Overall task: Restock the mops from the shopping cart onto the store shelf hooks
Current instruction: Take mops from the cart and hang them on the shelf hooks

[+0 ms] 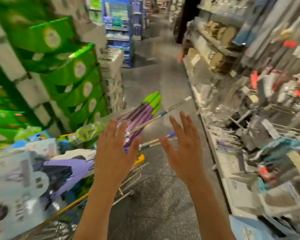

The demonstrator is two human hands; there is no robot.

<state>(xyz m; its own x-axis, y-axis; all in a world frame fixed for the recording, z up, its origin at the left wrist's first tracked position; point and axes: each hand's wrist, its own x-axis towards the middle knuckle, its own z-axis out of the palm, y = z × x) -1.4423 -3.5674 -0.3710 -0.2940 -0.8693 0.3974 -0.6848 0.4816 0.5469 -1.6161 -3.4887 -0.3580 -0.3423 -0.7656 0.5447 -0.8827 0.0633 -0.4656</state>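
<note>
A: What's in the shopping cart [128, 179]?

B: Below and left of the left hand [113, 149] it carries boxed goods [21, 179] and the mops [142, 111], whose purple handles with green caps jut out beyond the fingertips.

A: And the hands?

B: Both raised, fingers straight and spread wide, holding nothing. The right hand [184, 146] is apart from the left, palms roughly facing.

A: The store shelf [249, 129]?

B: Right of the right hand. Its hooks are too blurred to make out, and the cart's lower part is cut off.
</note>
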